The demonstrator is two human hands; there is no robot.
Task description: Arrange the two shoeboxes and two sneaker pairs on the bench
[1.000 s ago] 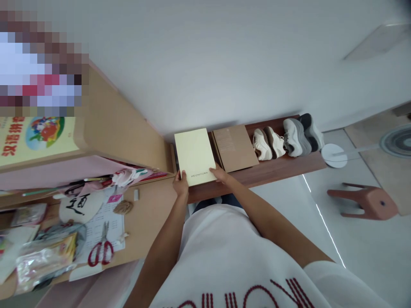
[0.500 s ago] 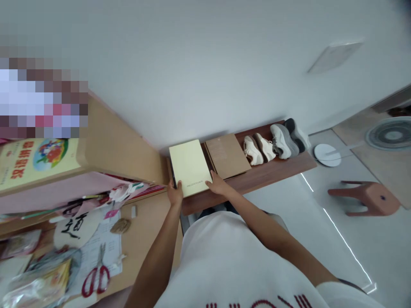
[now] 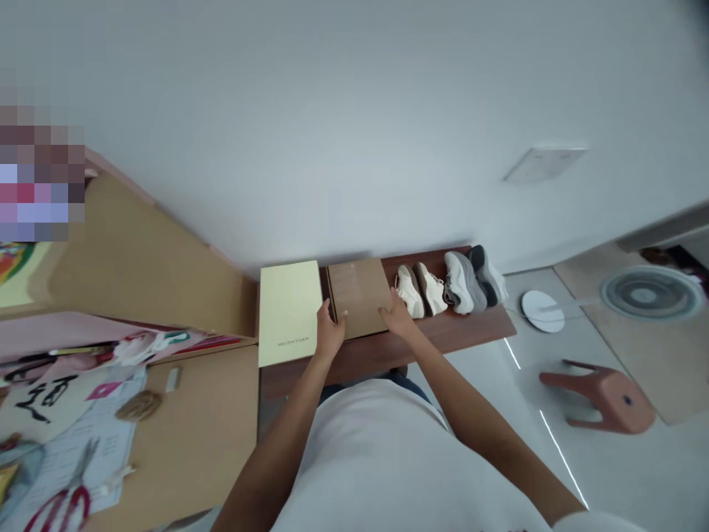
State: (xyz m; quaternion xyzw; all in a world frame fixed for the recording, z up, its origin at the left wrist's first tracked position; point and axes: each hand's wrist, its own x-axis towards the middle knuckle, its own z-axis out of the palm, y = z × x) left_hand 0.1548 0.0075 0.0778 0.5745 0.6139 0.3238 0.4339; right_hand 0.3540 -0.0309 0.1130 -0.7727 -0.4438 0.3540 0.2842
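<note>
A brown cardboard box (image 3: pixel 360 292) lies flat on the dark wood shelf (image 3: pixel 465 332) against the wall. My left hand (image 3: pixel 330 332) grips its left side, fingers down in the gap and thumb over the top. On the opposite side, my right hand (image 3: pixel 397 318) has its thumb on the lid and its fingers along the right edge. Left of it is a cream box (image 3: pixel 288 307) with printed lettering, close to the back of my left hand. A pair of cream shoes (image 3: pixel 419 292) stands just right of my right hand.
Grey and white sneakers (image 3: pixel 470 281) stand at the shelf's right end. A desk (image 3: pixel 204 421) on the left holds red-handled scissors (image 3: pixel 69 491) and papers. On the floor at right are a brown stool (image 3: pixel 614 399) and a fan (image 3: pixel 642 295).
Both hands have let go of the cream box and moved right onto the brown cardboard box. The cream box now sits square beside it. The view has shifted to the right.
</note>
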